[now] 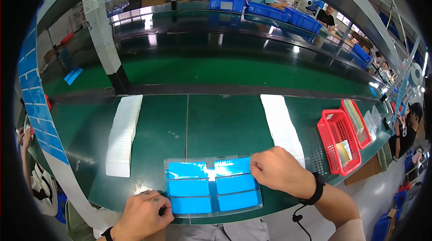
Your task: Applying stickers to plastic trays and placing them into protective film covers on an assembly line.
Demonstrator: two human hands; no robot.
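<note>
A clear plastic sheet [212, 191] with several shiny blue rectangular panels [189, 187] in two columns lies at the front edge of the green table. My left hand [146, 211] is at its lower left edge, with the fingers curled and the thumb and forefinger closed at the film's border. At the upper right corner my right hand [279, 169] has its fingers pinched together on the sheet; the fingertips partly hide the panel there. A strip of overlapping white cards [123, 135] stands to the left, and a second row of white cards [280, 119] runs behind my right hand.
Two red plastic baskets [330, 139] with yellowish pieces stand at the right. A grey post [100, 29] rises at the back left. Blue bins [227, 2] and co-workers line the far bench. Strips of blue panels [40, 110] hang at the left. A black conveyor runs behind the table.
</note>
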